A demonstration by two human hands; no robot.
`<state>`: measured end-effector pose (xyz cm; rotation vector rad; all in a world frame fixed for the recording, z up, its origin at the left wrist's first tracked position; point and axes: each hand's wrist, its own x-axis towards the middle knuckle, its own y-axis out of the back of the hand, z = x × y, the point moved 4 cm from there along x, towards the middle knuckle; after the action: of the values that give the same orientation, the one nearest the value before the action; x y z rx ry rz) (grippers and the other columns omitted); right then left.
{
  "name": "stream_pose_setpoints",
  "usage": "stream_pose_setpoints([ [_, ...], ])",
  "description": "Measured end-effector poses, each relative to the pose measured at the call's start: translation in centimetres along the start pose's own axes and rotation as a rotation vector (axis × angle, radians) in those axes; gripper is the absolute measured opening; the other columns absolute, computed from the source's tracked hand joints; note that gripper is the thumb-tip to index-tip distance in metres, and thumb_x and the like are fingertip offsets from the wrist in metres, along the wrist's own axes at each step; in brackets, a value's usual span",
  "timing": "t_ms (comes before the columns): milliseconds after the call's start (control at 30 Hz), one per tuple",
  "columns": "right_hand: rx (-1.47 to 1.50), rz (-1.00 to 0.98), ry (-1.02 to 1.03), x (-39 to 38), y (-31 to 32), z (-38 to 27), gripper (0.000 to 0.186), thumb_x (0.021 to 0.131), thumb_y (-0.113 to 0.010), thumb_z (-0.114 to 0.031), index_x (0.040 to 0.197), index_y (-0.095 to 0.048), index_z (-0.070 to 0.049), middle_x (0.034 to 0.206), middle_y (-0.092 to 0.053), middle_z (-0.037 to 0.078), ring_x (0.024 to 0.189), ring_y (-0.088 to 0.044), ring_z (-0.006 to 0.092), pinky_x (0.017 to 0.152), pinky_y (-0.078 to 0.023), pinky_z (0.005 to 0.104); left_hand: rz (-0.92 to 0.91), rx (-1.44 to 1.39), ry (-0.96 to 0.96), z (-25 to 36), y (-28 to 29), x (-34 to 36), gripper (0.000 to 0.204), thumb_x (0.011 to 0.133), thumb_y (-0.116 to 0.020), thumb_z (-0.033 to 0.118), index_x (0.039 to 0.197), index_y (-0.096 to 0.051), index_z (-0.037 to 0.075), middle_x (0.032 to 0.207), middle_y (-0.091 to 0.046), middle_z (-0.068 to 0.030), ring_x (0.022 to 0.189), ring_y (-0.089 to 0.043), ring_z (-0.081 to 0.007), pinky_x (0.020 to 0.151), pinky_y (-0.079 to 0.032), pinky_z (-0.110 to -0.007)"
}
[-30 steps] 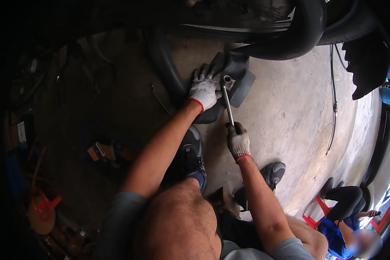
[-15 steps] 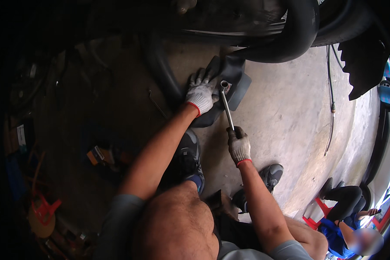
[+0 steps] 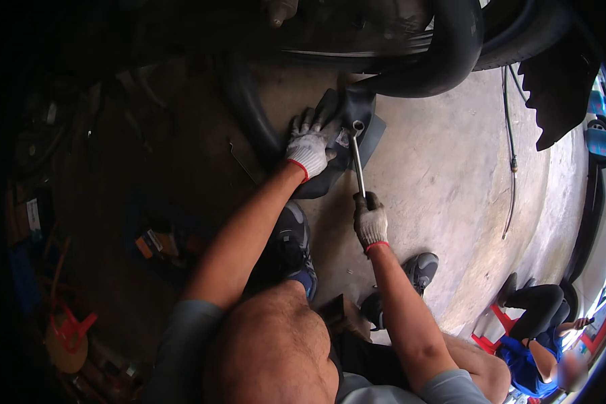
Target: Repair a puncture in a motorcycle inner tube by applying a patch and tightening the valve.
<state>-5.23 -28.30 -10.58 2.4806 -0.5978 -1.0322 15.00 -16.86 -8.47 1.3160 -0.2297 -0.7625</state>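
My left hand, in a white knit glove with a red cuff and grimy fingers, lies flat with fingers spread on a black rubber inner tube. My right hand, gloved the same way, is wrapped round the lower end of a silver ring wrench. The wrench's ring end is over the tube, just right of a small pale patch; whether it touches the rubber I cannot tell. Beneath the tube a flat dark grey piece sticks out on the right.
The tube's thick loop rises toward a dark tire at the top. To the right hangs a jagged black sheet, with a thin hose on the floor. A seated person in blue is at lower right. My shoes stand close by.
The wrench's ring end has shifted slightly right, off the pale patch, which now shows more. My left hand stays almost in place on the tube.
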Motion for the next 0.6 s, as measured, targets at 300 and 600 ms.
stream_pose_setpoints([
  [300,0.009,-0.002,0.031,1.3,0.4,-1.1,0.038,0.099,-0.055,-0.038,0.110,-0.066,-0.004,0.099,-0.068,0.027,0.095,-0.064,0.0468,0.083,-0.050,0.0493,-0.024,-0.011,0.013,0.3,0.4,0.2,0.080,0.089,-0.069,0.034,0.157,-0.030,0.021,0.166,-0.020,-0.0122,0.153,-0.014,-0.0384,0.123,-0.010,-0.054],
  [600,-0.067,-0.003,0.038,1.8,0.3,-1.7,0.038,0.100,-0.052,-0.038,0.109,-0.066,-0.005,0.103,-0.067,0.029,0.098,-0.062,0.0486,0.084,-0.050,0.0505,-0.033,-0.004,0.015,0.2,0.0,0.1,0.078,0.089,-0.068,0.034,0.156,-0.031,0.020,0.166,-0.018,-0.0124,0.153,-0.012,-0.0383,0.123,-0.009,-0.054],
])
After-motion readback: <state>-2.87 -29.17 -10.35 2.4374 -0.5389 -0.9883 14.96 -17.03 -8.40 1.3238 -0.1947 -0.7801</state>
